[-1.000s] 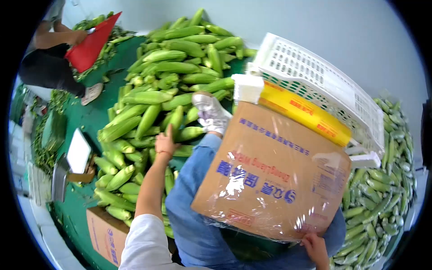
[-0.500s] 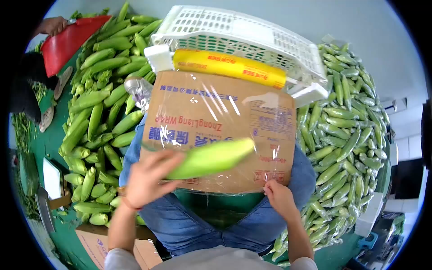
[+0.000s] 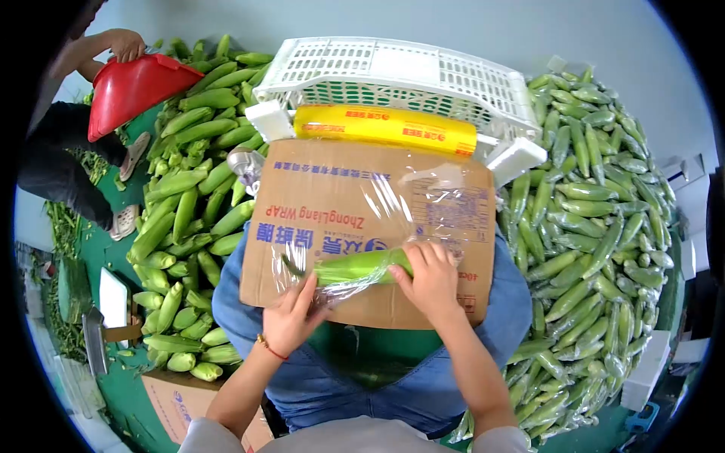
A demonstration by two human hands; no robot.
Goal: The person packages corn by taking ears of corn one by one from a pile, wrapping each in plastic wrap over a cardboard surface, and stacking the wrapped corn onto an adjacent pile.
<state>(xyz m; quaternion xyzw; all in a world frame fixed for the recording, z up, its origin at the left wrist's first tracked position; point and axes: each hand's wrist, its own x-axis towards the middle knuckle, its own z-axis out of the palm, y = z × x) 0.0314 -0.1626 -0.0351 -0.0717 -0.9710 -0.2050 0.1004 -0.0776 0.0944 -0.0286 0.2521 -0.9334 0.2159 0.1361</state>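
Observation:
An ear of corn point(image 3: 355, 268) in its green husk lies crosswise on the cardboard box point(image 3: 302, 181) across my lap. Clear plastic wrap point(image 3: 362, 281) is drawn over part of it, with shiny folds. At the stem end, my left hand point(image 3: 293, 315) is closed on the wrap at the near edge. My right hand point(image 3: 430, 281) grips the other end, thumb on the husk and fingers over the film. The yellow wrap roll point(image 3: 385, 128) sits just beyond the box, and film runs from it over the cardboard.
A white plastic crate point(image 3: 400, 72) stands behind the roll. Unwrapped corn point(image 3: 181, 185) is heaped left, wrapped corn point(image 3: 589, 249) right. At upper left a person holds a red scoop-like container point(image 3: 140, 90). A cleaver-like blade point(image 3: 95, 340) and a white tray point(image 3: 113, 302) are at lower left.
The corn has come down onto the film-covered box. My right hand has moved from the box's near edge onto the corn, my left to its stem end. The red container has been raised.

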